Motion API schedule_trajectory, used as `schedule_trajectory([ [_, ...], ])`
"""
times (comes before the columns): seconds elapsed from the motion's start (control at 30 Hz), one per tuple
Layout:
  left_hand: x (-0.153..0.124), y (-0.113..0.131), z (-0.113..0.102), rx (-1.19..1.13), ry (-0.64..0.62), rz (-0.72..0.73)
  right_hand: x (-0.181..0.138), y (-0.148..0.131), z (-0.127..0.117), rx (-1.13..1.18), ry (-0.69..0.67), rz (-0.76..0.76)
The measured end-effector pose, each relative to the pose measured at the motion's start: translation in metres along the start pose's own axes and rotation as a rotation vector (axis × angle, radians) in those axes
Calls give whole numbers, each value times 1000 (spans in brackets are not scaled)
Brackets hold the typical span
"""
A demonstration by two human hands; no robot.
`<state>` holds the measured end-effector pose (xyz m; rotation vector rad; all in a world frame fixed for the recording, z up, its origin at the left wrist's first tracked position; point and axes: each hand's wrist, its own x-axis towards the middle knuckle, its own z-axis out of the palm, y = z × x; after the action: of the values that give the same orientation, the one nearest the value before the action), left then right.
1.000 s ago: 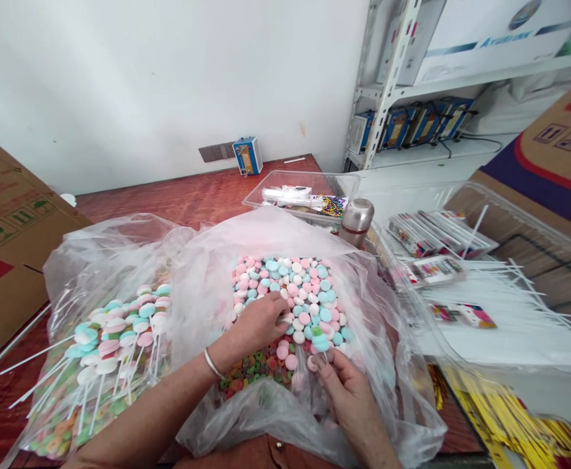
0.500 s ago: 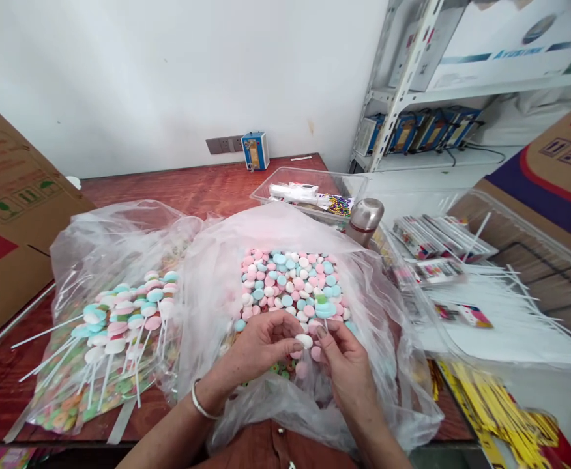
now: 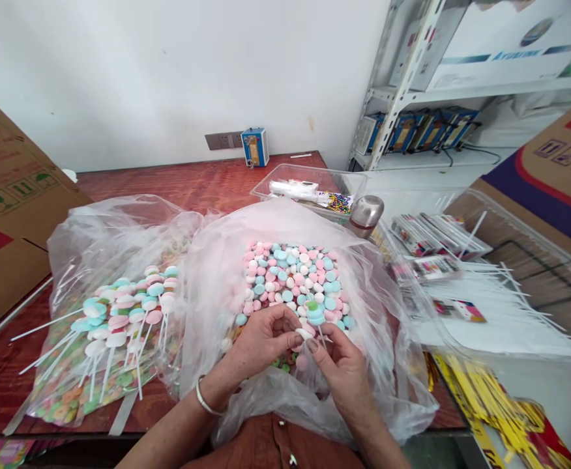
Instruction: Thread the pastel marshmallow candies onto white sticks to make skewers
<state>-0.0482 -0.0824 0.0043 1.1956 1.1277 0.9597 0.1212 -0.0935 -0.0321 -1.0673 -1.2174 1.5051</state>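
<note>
Over an open clear plastic bag point(image 3: 217, 260) full of pink, white and blue round candies point(image 3: 285, 277), my two hands are close together. My left hand point(image 3: 268, 339), with a bracelet on its wrist, pinches a white round candy point(image 3: 304, 333) between thumb and fingertips. My right hand point(image 3: 341, 358) grips the white stick of a lollipop point(image 3: 315, 316) stacked with blue and green candy. The stick's lower end is hidden behind the fingers. Left of the bag, finished-looking candy lollipops point(image 3: 119, 312) lie in a heap on another bag point(image 3: 70, 384) of ring-shaped pieces.
A steel flask point(image 3: 365, 215) and a clear tub point(image 3: 309, 172) stand behind the bag. At right, a clear bin holds white sticks point(image 3: 500, 326) and small packets point(image 3: 422, 231). Cardboard boxes point(image 3: 16, 195) flank the table point(image 3: 168, 182). Yellow ties point(image 3: 485, 397) lie lower right.
The lollipop in my right hand has shifted slightly left, and its stick is now nearer the white candy. My left hand keeps its pinch. The camera view has moved slightly.
</note>
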Motion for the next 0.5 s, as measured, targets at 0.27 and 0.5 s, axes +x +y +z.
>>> schedule_trajectory([
  [0.27, 1, -11, 9, -138, 40, -18, 5, -4, 3, -31, 2, -8],
  [0.5, 11, -15, 8, -284, 193, -65, -5, -7, -5, -413, 116, -90],
])
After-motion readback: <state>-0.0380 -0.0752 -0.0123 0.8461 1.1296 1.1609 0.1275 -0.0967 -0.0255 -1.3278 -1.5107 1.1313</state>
